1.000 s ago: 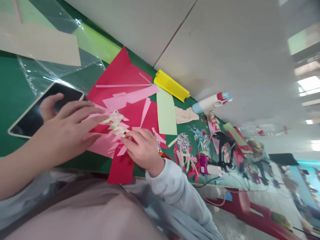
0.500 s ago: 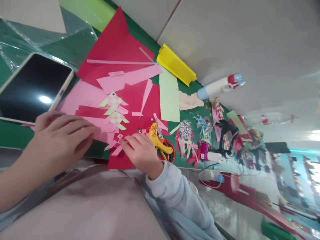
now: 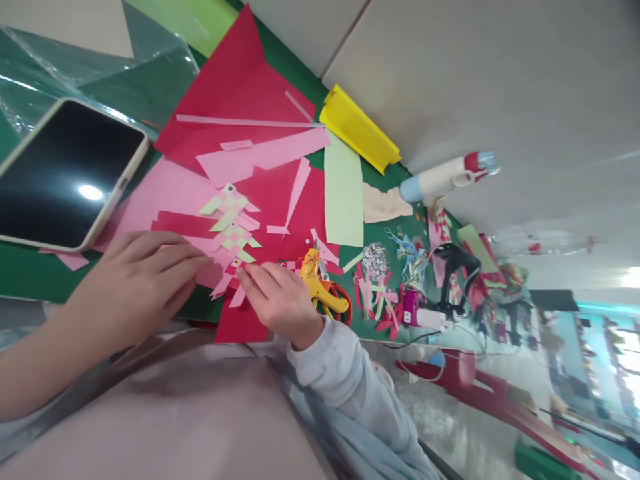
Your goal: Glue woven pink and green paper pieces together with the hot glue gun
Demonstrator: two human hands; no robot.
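Observation:
My right hand has its fingertips on a small pink and red woven paper fish with a googly eye, near the table's front edge. To the left, my left hand holds nothing; its fingers reach out flat and slightly bent over the pink paper. Just beyond the fingertips lie two woven fish in pink and light green, an upper fish and a lower fish, each with an eye. Part of the pink and red fish is hidden by my right fingers.
Yellow-handled scissors lie right of my right hand. Beyond are a pile of googly eyes, paper scraps, a light green sheet, a yellow folded piece and a bottle. A phone lies at left.
My left hand has shifted a little to the right, uncovering a pink scrap below the phone. The right fingertips remain at the pink and red fish, which has turned slightly.

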